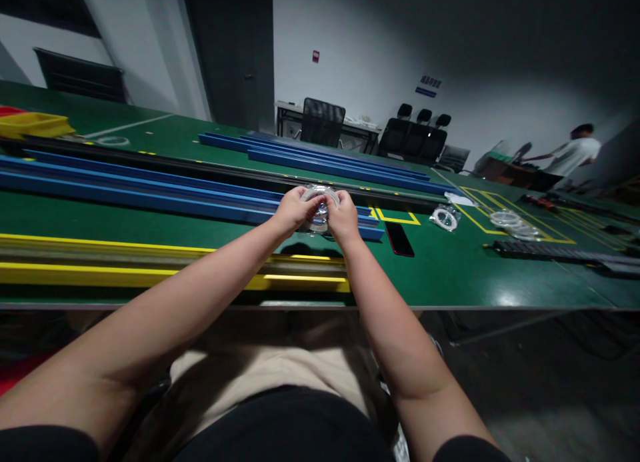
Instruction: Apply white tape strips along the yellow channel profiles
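Observation:
Both hands hold a ring-shaped roll in clear plastic wrap [315,227] above the green table. My left hand [294,212] is closed on its left side. My right hand [343,217] grips its right side, with the thumbs close together near the centre. What the roll is made of cannot be told. Beneath and behind the hands lie long blue channels [150,194]. A dark phone with a red edge [399,239] lies to the right of my right hand. Nearer my body are yellow channels [100,275].
Farther right lie another wrapped white roll [445,218], more wrapped rolls [506,219] and a black slatted strip [545,252]. Blue channels [340,167] and a long black rail [200,170] stretch across the back. Yellow bins [37,125] stand far left. A person [575,154] stands far right.

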Demonstrator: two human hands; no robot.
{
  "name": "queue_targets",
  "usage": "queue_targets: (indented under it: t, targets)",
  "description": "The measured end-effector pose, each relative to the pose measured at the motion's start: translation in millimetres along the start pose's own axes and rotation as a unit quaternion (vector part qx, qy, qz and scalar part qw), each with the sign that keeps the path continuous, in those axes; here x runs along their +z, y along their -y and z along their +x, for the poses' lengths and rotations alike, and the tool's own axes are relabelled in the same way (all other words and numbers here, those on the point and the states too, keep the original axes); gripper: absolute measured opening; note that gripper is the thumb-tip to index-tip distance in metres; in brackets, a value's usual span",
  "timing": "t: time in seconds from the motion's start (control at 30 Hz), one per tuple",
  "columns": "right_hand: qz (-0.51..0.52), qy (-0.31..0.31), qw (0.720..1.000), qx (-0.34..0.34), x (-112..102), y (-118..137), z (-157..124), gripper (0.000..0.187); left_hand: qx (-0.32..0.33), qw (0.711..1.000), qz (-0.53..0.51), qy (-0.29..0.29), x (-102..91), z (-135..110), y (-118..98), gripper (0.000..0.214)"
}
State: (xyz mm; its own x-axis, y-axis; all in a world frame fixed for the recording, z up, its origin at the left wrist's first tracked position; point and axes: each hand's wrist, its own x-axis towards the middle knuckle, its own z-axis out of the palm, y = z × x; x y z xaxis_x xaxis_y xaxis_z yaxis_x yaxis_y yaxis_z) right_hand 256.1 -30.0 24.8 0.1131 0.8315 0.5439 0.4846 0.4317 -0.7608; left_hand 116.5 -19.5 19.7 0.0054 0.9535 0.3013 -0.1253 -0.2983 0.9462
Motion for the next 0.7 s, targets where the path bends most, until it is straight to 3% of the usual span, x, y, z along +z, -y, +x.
queue_targets:
  t: [0.33,0.57,0.7]
  targets:
    - [-0.127,0.008,0.992,0.010,-1,0,-3,0.025,0.003,0.996,0.092,-0.005,6.1,-1,-3,0.020]
    - [-0.143,0.010,0.990,0.001,-2,0,-3,0.032,0.027,0.980,0.194,-0.030,1.8,-5,-5,0.022]
    - [-0.096,-0.003,0.995,-0.016,-5,-5,0,0.038,0.068,0.964,0.257,-0.003,-3.8,-2,0,0.029]
